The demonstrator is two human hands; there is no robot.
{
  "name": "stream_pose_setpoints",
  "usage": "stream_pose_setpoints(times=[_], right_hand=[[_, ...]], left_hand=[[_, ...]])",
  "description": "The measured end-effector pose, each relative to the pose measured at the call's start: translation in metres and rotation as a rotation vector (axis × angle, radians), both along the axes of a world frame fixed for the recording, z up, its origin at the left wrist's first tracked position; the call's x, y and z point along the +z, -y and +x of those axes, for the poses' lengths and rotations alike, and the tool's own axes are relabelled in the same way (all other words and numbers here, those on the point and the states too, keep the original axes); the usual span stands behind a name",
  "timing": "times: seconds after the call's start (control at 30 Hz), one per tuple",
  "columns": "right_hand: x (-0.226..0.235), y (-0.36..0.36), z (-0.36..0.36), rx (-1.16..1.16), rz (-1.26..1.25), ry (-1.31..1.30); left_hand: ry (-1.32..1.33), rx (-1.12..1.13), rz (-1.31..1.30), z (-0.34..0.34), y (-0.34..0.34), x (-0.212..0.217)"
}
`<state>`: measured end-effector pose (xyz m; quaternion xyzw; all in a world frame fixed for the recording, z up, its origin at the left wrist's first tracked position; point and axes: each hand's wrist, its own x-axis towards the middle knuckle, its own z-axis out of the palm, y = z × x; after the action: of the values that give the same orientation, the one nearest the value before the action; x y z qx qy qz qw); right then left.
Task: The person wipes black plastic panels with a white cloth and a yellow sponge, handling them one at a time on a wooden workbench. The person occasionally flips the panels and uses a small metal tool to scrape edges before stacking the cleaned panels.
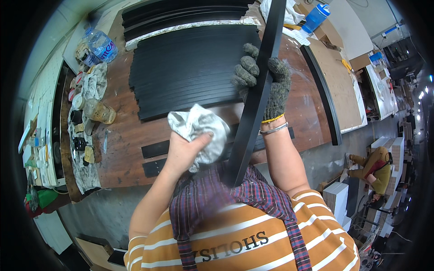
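Observation:
My bare left hand [184,151] is closed around a crumpled white cloth [210,135], held just left of a long black strip [253,108]. That strip slants up from my apron [203,194] past the top of the view. My right hand [274,86], in a dark grey knitted glove with a yellow cuff edge, grips the strip near its middle, fingers on the left side and thumb on the right. Beneath, a wide row of black strips [190,67] lies side by side on the brown table [122,135]. Shorter-looking black pieces [156,149] lie nearer me, partly hidden by my hands.
More black strips [181,18] are stacked at the far side, and one [323,95] lies along the right edge. Bottles, including a clear plastic bottle [103,47], a jar [100,111] and rags stand left. A blue bottle [316,18] is far right. Another person [373,169] sits at right.

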<state>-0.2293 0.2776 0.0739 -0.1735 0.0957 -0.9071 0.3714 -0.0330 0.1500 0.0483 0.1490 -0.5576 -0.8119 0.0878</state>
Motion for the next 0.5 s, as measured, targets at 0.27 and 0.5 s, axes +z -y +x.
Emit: stream_pose_setpoints(times=[0.27, 0.5], right_hand=[[0.011, 0.006, -0.002, -0.03, 0.089, -0.025], [0.008, -0.005, -0.006, 0.034, 0.525, 0.002]], left_hand=[[-0.19, -0.249, -0.04, -0.012, -0.025, 0.009], [-0.11, 0.064, -0.422, -0.011, 0.017, -0.015]])
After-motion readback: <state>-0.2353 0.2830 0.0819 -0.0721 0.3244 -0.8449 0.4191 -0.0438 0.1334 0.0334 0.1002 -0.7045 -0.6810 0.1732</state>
